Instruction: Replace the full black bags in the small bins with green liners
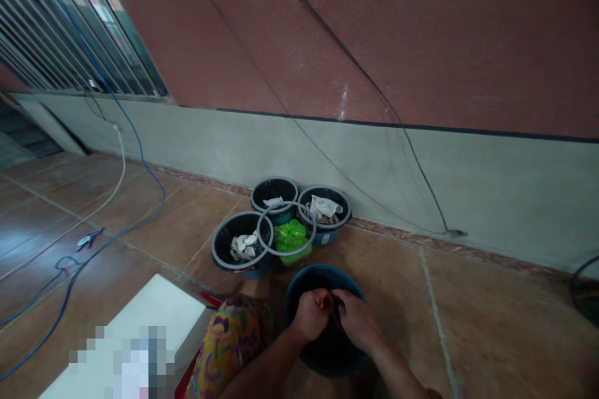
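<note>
Over a blue bucket [291, 299] with a dark inside, my left hand [311, 318] and my right hand [357, 320] are close together. The fingers of my left hand are curled closed, and something small and reddish shows at their tips. My right hand is pinched closed beside it, with a thin dark strip hanging below its fingers. What this small thing is, I cannot make out. The bottom of the bucket is too dark to see into.
Three bin-lined buckets [219, 254] with papers stand by the wall, around a green plastic bag [291, 235]. A grey ring [289, 254] lies across them. A white box [154, 312] is at left. Blue hose [135, 227] and white cable [105, 202] cross the tiled floor.
</note>
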The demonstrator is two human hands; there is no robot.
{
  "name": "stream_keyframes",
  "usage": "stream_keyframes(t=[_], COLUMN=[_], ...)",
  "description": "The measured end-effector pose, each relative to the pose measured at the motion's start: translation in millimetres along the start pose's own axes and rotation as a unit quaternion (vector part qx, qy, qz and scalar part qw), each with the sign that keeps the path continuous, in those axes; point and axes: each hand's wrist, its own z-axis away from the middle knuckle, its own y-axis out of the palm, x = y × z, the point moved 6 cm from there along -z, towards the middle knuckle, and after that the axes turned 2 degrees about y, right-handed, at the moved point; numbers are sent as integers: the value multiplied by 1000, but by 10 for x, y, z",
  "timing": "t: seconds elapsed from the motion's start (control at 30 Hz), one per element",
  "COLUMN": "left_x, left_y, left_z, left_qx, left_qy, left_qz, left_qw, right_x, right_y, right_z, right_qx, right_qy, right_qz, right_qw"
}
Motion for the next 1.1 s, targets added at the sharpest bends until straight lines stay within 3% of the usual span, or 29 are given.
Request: stream_keyframes(t=[0.13,0.33,0.7,0.93,1.1], left_x=[-29,-125,-101,-71,2], left_y=[1,-43,-27,11,-5], left_z=[19,68,101,77,62], left_qx=[-23,-54,-60,-25,-15], left_qy=[41,78,44,20,-31], left_qz=[-4,-15,-35,-11,-62], left_qw=[999,995,997,999,997], right_x=[32,-52,-86,60,165], right_y=[82,94,84,13,-65], right_z=[-20,-46,-62,31,112], right_qx=[27,13,25,25,28], right_qy=[-18,28,45,43,56], right_qz=[-86,-64,-45,98,179], right_qw=[996,997,998,994,982])
